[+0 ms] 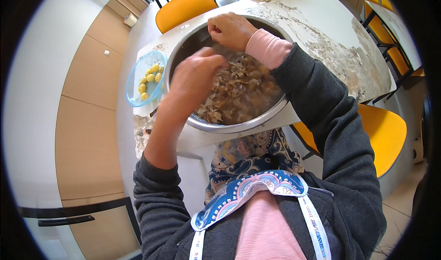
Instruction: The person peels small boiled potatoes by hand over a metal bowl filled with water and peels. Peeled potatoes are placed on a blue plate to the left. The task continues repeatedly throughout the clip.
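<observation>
A large round metal basin (237, 127) stands before me, holding brownish water with many thin, papery peelings (237, 84) and some yellowish lumps under the surface. My left hand (198, 70) is over the basin's left part, blurred, with its fingers bent toward the middle; whether it holds anything does not show. Above the far part of the basin is my right hand (229, 29), its fingers curled inward, their grip hidden. Several small, peeled, yellow potato-like pieces (150, 77) lie in a translucent blue plastic bowl (129, 93) left of the basin.
The basin and bowl share a white marble-patterned table (330, 36). Yellow chairs (187, 10) stand beyond its far edge, and another yellow chair (382, 136) is at the near right. Small dark bits (148, 131) lie on the tabletop at left. Wooden cabinets (91, 132) line the left wall.
</observation>
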A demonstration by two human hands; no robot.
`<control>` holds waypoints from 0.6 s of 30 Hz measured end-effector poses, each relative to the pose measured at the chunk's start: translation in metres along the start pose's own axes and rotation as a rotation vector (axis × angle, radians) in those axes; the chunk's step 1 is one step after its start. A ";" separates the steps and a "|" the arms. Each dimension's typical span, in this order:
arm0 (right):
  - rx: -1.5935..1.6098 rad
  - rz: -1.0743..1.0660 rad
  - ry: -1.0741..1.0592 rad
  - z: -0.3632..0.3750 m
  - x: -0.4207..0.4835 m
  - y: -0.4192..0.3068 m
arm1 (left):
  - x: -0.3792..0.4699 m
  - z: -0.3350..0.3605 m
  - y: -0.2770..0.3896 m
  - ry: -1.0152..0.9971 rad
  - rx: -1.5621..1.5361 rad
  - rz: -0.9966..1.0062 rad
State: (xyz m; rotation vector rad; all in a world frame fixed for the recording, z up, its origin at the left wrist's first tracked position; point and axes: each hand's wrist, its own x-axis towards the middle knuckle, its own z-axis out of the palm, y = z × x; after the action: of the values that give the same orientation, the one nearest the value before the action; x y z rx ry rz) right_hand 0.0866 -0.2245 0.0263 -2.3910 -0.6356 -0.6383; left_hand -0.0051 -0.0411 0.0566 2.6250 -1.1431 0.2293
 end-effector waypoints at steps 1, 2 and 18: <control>0.007 0.005 0.005 -0.001 0.001 -0.001 | 0.007 0.007 0.005 0.014 -0.128 0.127; 0.019 -0.005 0.023 -0.002 0.001 -0.001 | 0.013 0.015 0.010 -0.109 -0.256 0.173; 0.051 0.003 0.034 0.000 0.000 -0.003 | 0.031 0.057 0.018 -0.261 -0.051 0.124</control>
State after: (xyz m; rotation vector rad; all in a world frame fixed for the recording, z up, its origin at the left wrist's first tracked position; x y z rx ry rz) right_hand 0.0849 -0.2221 0.0283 -2.3286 -0.6262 -0.6530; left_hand 0.0053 -0.0916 0.0132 2.5971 -1.3761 -0.1226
